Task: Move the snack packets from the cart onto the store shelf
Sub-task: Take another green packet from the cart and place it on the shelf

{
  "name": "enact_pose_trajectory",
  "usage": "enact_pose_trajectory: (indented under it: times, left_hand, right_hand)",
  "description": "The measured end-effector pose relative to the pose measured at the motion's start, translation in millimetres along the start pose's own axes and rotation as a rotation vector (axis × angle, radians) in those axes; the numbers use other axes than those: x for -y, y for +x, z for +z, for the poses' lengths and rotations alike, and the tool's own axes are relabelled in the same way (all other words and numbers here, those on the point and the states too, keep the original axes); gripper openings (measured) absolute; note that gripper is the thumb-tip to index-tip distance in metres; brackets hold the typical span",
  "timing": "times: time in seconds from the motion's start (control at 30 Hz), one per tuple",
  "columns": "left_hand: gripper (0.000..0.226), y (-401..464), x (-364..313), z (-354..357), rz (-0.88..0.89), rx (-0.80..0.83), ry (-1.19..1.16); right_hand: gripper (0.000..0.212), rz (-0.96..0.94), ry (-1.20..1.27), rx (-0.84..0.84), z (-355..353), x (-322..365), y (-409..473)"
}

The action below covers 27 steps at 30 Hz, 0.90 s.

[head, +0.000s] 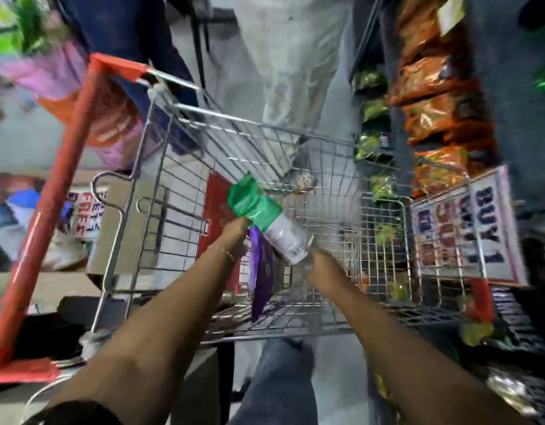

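Both my arms reach down into a wire shopping cart (384,228). My left hand (234,236) grips a green and white snack packet (266,217) near its green end, and a purple packet (260,280) hangs below that same hand. My right hand (321,262) closes on the white lower end of the green and white packet. The store shelf (430,96) on the right holds rows of orange and green snack packets. The frame is motion-blurred.
A person in light trousers (283,72) stands just beyond the cart. A red metal frame (59,191) and cardboard boxes (117,228) flank the cart on the left. A "BUY 1" sign (467,228) hangs on the shelf side at right.
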<state>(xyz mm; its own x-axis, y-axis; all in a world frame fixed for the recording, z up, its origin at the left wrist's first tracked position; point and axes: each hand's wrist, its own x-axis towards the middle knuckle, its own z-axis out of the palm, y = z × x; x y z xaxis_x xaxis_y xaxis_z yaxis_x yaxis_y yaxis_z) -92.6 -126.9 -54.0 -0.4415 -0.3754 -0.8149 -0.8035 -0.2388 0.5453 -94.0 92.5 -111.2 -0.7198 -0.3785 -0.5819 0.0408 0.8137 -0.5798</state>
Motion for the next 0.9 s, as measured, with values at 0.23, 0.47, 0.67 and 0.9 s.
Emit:
enact_pose_trajectory:
  times: [0.23, 0.47, 0.67, 0.9]
  left_hand:
    - [0.053, 103.0, 24.7, 17.5, -0.054, 0.009, -0.089]
    - [0.037, 70.8, -7.2, 27.5, 0.091, 0.054, 0.325]
    - [0.018, 39.5, -49.5, 44.3, 0.179, 0.297, 0.327]
    - [0.014, 0.9, -78.3, 47.6, 0.283, 0.420, 0.229]
  right_hand:
    - [0.089, -0.025, -0.259, -0.118, 30.3, 17.6, 64.1]
    - [0.107, 0.072, -0.233, -0.124, 49.3, 12.2, 85.5]
    - [0.118, 0.144, 0.058, -0.336, 21.7, 12.6, 78.6]
    - [0.081, 0.124, 0.257, -0.425, -13.4, 21.1, 32.2]
